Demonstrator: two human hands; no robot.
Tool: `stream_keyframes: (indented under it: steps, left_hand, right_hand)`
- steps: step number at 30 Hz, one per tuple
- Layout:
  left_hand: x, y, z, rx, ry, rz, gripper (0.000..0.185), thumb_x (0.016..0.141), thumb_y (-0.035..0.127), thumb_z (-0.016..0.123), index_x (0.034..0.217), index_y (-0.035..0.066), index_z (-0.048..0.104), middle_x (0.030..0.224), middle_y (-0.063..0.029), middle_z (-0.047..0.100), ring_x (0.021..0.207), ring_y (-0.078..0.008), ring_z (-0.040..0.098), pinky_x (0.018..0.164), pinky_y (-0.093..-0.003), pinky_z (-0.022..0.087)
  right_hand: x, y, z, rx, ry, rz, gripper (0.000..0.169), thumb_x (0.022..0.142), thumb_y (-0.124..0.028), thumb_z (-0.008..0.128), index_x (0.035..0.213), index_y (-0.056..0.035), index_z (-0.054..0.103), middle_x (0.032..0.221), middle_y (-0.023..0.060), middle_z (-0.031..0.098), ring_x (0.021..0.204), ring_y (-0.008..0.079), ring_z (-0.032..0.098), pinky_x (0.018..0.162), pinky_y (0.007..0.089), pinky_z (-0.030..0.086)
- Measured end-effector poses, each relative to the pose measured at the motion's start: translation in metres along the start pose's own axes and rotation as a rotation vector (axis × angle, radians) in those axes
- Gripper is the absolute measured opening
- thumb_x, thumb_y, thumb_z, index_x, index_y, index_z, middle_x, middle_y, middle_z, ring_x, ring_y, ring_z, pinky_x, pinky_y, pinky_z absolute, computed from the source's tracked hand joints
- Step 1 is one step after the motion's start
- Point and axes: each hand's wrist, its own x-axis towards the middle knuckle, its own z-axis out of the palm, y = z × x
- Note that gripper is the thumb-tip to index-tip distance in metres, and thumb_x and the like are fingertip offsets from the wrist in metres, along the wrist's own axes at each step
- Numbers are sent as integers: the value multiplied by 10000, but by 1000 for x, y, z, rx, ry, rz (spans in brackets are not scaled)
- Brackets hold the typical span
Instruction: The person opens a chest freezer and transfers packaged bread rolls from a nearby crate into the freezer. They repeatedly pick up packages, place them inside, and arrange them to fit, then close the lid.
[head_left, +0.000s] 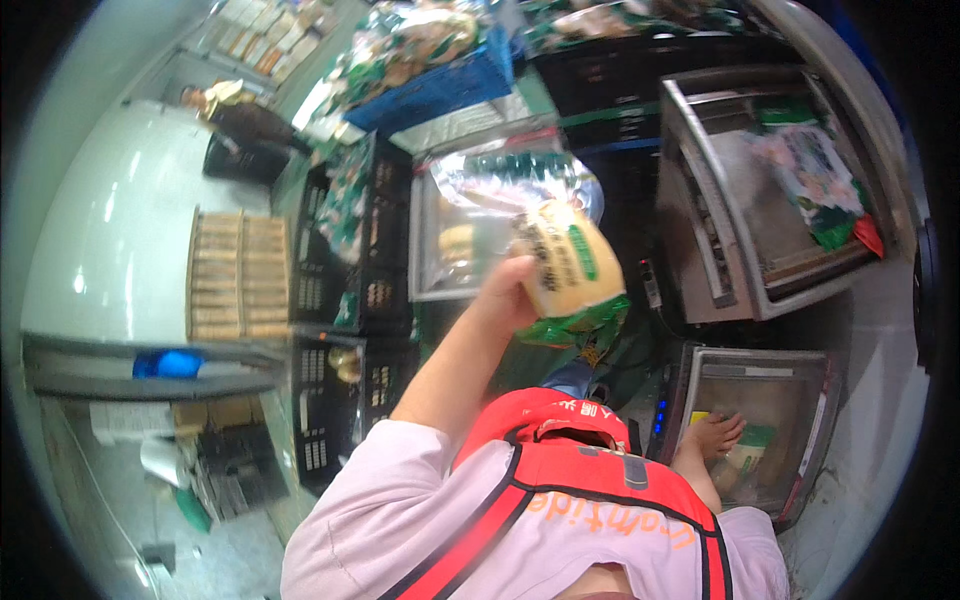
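My left hand (511, 289) grips a clear plastic bag (574, 259) with printed writing and a green lower end. Pale yellow food fills the bag, and its loose clear mouth spreads above the hand. To the right, my right hand (718, 435) rests flat, fingers spread, on the transparent lid (780, 397) of what looks like a chamber vacuum sealer. Under that lid lies another filled bag (746, 454) with a green end. The left hand's bag is slightly blurred and hangs over the floor between the machines.
A second machine (709, 217) holds a green-and-white bag (814, 172). Ahead stands a clear-lidded machine (442, 259) with yellow food packs. Black crates (382, 232) line the left; a blue crate (442, 94) is heaped with bags. A wooden pallet (238, 277) and another person (244, 116) are farther left.
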Motion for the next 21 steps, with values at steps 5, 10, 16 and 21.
stream_keyframes:
  steps: [5, 10, 16, 21]
  left_hand:
    - [-92, 7, -55, -197, 279, 183, 928, 663, 690, 579, 1323, 77, 359, 1237, -151, 497, 1112, -310, 505, 928, -466, 429]
    - [-134, 17, -82, -219, 411, 228, 834, 726, 662, 523, 1301, 74, 388, 1219, -173, 504, 1088, -321, 518, 910, -465, 442]
    - [-193, 39, -129, -232, 356, 257, 703, 765, 527, 535, 1261, 41, 429, 1196, -171, 524, 1074, -298, 539, 911, -433, 450]
    - [-258, 68, -155, -113, 596, 342, 564, 695, 203, 573, 1215, 16, 456, 1102, -127, 568, 981, -231, 582, 834, -353, 493]
  right_hand:
    - [-6, 0, 8, -30, 38, -5, 435, 870, -313, 414, 1277, -166, 452, 1380, 22, 378, 1255, 236, 352, 991, 458, 283]
    - [5, 19, 35, -7, 182, -65, 426, 866, -344, 416, 1252, -175, 479, 1351, 27, 419, 1233, 239, 384, 977, 454, 313]
    - [1, 10, 39, -18, 169, -61, 424, 884, -288, 381, 1272, -129, 448, 1320, 69, 445, 1219, 272, 399, 970, 456, 338]
    - [-1, 29, 69, -312, -39, -395, 439, 884, -209, 361, 1261, 11, 408, 1226, 232, 473, 1145, 359, 455, 908, 445, 414]
